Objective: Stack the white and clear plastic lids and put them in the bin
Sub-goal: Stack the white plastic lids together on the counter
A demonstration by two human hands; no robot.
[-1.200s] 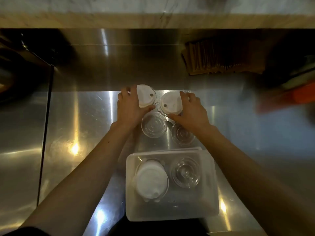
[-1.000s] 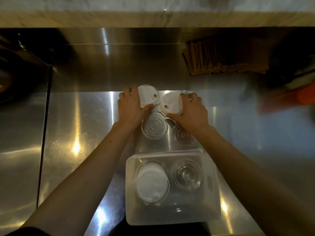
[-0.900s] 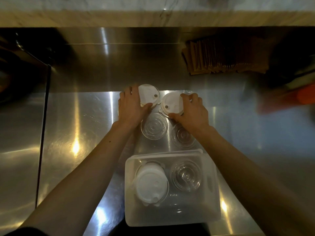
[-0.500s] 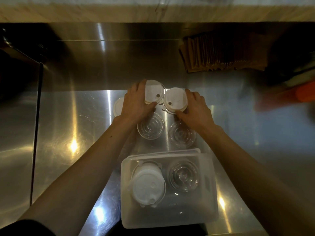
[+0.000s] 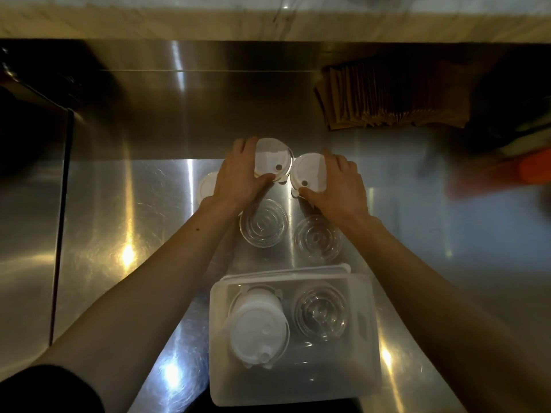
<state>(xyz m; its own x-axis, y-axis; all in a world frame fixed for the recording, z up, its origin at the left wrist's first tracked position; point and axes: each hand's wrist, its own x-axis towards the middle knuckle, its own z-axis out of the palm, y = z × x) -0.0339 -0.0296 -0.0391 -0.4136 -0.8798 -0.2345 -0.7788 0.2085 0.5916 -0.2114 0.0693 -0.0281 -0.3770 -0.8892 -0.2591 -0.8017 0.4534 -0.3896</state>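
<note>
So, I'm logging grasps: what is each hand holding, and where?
Left hand grips a white lid by its left rim; right hand grips another white lid by its right rim.

Glare-streaked steel counter [image 5: 119, 234] under a marble ledge [image 5: 179, 16]

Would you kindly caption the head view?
Each hand, left and right, grips a white lid above a half-filled bin.

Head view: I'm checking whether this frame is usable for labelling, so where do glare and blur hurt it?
Head view: bright glare spots sit on the steel counter, beside the bin; the far right edge, around an orange object, is smeared; the back corners are dark. Both hands, left hand and right hand, and their white lids stay legible.
</note>
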